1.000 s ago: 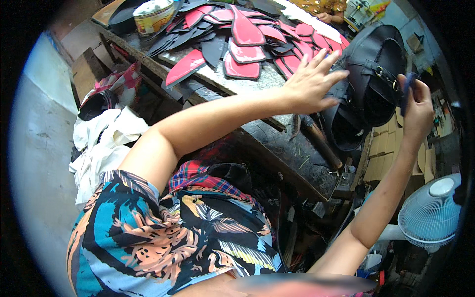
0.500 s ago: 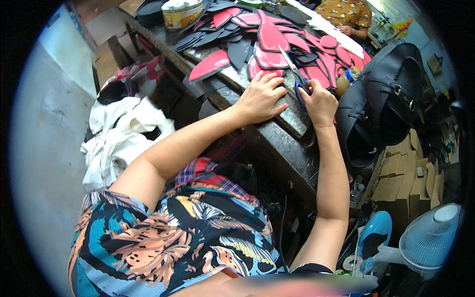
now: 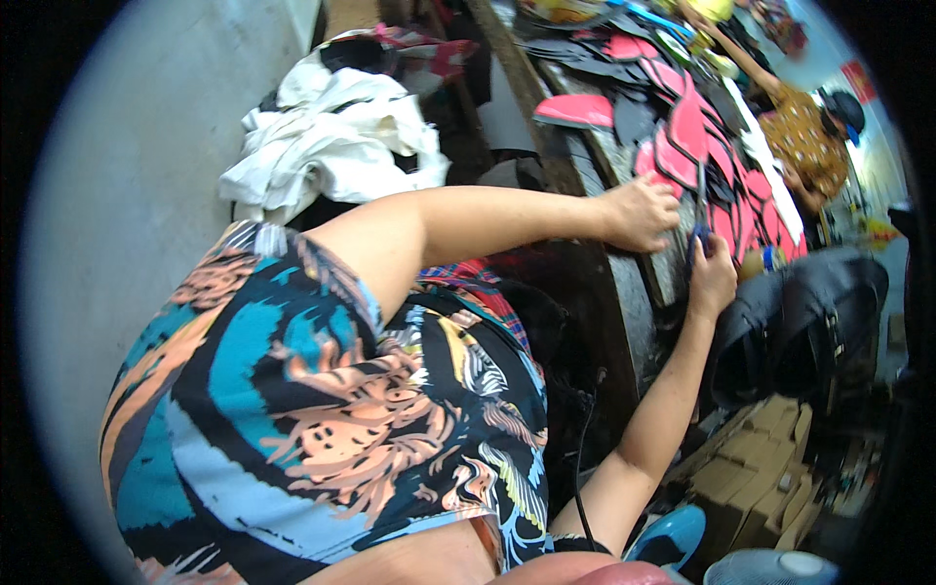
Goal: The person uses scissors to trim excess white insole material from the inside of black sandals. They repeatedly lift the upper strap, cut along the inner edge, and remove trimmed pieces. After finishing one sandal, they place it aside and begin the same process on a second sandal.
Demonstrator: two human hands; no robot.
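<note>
Desk (image 3: 634,292) strewn with pink-and-black pieces (image 3: 681,138), scissors (image 3: 699,234) gripped in my right hand (image 3: 715,278), just beside my curled left hand (image 3: 639,213), whose hold I can't tell.

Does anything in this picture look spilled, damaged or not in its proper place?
Nothing looks clearly spilled or damaged. The pink pieces overlap at uneven angles in a loose heap, and the white cloth lies crumpled on the left, so both look untidy. The scissors, held in the right hand, show nothing odd.
</note>
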